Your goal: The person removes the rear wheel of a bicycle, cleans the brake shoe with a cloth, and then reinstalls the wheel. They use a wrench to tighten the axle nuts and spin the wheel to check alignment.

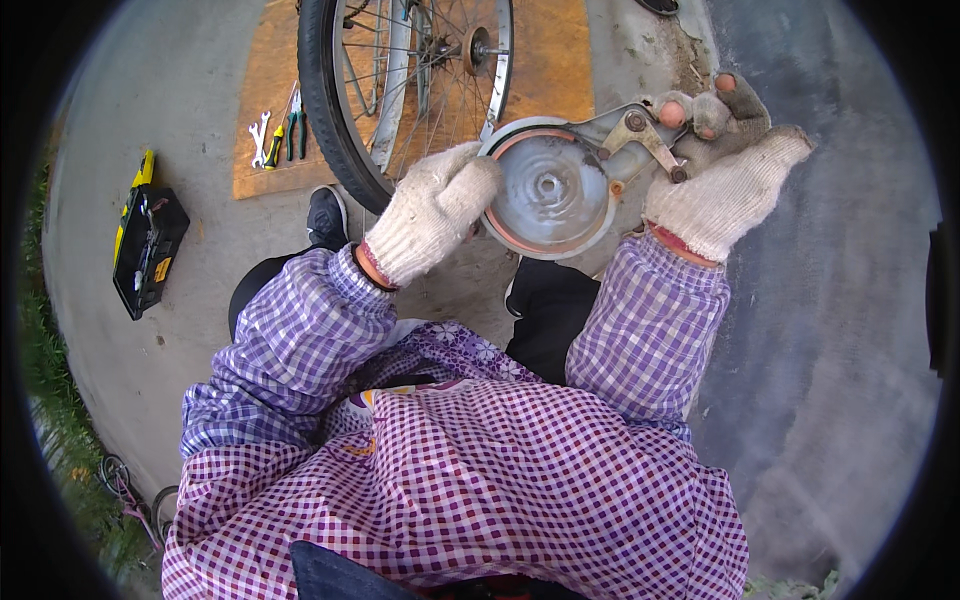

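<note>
A round bicycle band brake (553, 195), grey with a reddish inner ring and a metal lever arm, is held up between my hands. My left hand (435, 208), in a cream knitted glove, grips its left rim with fingers hidden behind the disc. On the other side my right hand (725, 172), gloved with bare fingertips showing, is curled palm-up around the bracket end beside the lever. Just beyond the brake stands a bicycle wheel (408, 95) with a black tyre, spokes and a hub. Parts of the bracket under my right fingers are hidden.
The wheel rests on a wooden board (545, 60). To its left lie a wrench (260, 140), a yellow-black screwdriver (275, 148) and pliers (296, 128). An open black toolbox (150, 250) with yellow trim sits on concrete at left. A bicycle (130, 490) shows at lower left.
</note>
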`<state>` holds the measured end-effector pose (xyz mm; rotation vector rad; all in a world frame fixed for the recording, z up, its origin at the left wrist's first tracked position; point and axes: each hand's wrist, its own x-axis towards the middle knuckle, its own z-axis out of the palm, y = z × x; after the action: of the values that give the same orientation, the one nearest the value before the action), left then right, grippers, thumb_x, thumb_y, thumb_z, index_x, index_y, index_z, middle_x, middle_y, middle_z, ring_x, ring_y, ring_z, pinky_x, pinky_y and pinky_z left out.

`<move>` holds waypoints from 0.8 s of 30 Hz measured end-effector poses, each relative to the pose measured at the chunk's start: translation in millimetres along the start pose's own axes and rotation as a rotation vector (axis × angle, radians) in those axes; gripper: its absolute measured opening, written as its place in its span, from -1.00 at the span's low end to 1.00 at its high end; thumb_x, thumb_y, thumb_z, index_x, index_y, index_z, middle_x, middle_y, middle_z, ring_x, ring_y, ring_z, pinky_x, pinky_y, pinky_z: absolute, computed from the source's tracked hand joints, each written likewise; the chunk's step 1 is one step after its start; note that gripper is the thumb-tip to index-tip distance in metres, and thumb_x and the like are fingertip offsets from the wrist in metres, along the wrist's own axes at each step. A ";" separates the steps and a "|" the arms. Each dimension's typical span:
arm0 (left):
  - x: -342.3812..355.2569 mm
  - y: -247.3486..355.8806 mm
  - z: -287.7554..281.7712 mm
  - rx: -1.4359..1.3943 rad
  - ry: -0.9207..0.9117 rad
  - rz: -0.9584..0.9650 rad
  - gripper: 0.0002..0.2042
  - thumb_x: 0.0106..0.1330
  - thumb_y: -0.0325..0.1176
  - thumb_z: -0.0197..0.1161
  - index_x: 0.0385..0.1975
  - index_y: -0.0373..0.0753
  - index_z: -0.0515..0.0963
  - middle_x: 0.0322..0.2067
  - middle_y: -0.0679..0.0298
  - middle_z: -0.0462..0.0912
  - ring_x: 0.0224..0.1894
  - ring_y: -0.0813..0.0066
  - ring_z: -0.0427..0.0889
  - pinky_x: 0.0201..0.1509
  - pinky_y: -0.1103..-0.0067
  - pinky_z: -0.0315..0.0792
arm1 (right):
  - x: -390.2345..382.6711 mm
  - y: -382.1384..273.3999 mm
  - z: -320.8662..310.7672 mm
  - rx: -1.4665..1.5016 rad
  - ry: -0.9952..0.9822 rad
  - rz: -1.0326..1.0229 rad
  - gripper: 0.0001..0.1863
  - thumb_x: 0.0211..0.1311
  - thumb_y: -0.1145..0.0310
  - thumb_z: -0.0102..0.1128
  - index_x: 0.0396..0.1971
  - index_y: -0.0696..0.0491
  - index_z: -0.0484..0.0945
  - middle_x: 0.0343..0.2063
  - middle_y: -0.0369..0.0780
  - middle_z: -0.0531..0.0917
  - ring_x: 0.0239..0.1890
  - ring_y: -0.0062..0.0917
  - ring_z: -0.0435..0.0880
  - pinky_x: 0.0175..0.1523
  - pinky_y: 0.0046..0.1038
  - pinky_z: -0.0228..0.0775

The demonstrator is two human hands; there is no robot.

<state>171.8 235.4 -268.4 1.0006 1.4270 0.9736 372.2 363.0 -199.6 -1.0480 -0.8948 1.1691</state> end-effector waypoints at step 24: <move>2.1 -31.0 0.7 -0.354 0.003 -0.154 -0.31 0.62 0.28 -0.17 -0.41 -0.23 0.62 -0.74 0.34 0.47 -0.68 0.59 0.42 -0.51 0.57 0.31 | -7.2 17.8 9.2 -0.055 0.068 -0.087 -0.18 0.59 -0.36 -0.34 0.03 0.15 0.61 -0.25 -0.24 0.64 -0.36 -0.60 0.53 -0.25 -0.49 0.63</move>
<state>170.5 227.8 -298.5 0.6205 1.2579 1.0673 357.4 358.7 -214.2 -1.0768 -0.9149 1.0358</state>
